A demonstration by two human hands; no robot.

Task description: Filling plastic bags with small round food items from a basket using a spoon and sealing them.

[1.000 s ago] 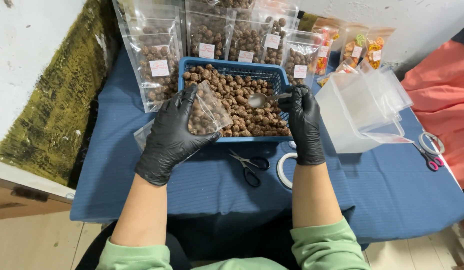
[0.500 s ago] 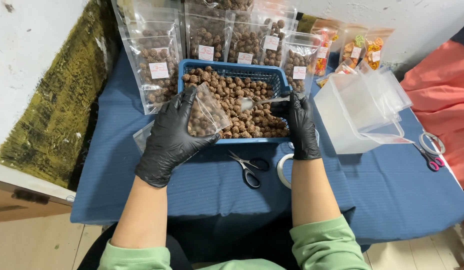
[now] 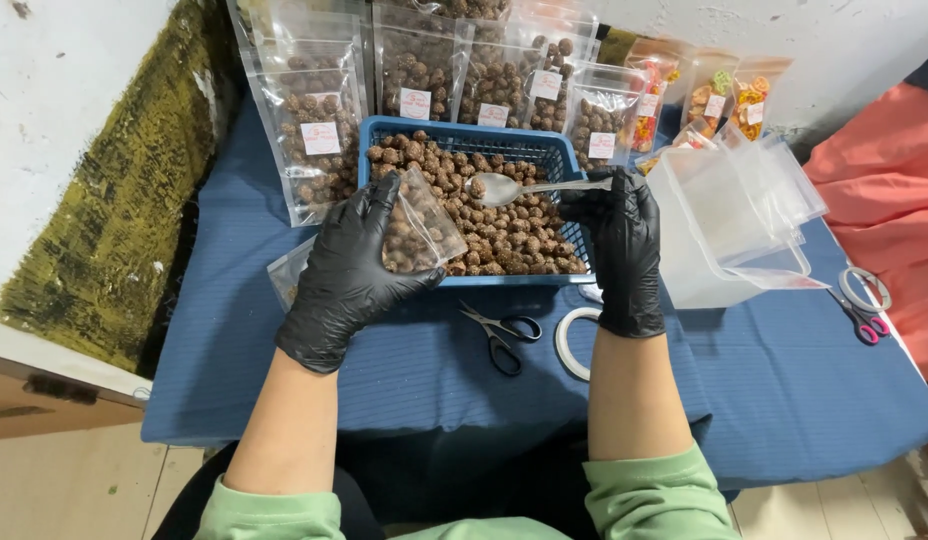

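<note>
Lifted now clear of the brown snack balls (image 3: 504, 225), with the metal spoon (image 3: 514, 187) raised level over the blue basket (image 3: 464, 135) instead of dipped among them as half a second ago. Right hand (image 3: 624, 250), black-gloved, pinching the spoon handle; bowl looks empty. Left hand (image 3: 349, 270) wrapped around a clear pouch (image 3: 414, 230), partly filled, mouth tilted toward the spoon, just left of it. Behind the basket, filled labelled pouches (image 3: 314, 140) standing in a row; empty pouches (image 3: 729, 215) stacked to the right. Scissors (image 3: 499, 330) and tape roll (image 3: 569, 343) lying near the wrists. Filling seemingly midway.
</note>
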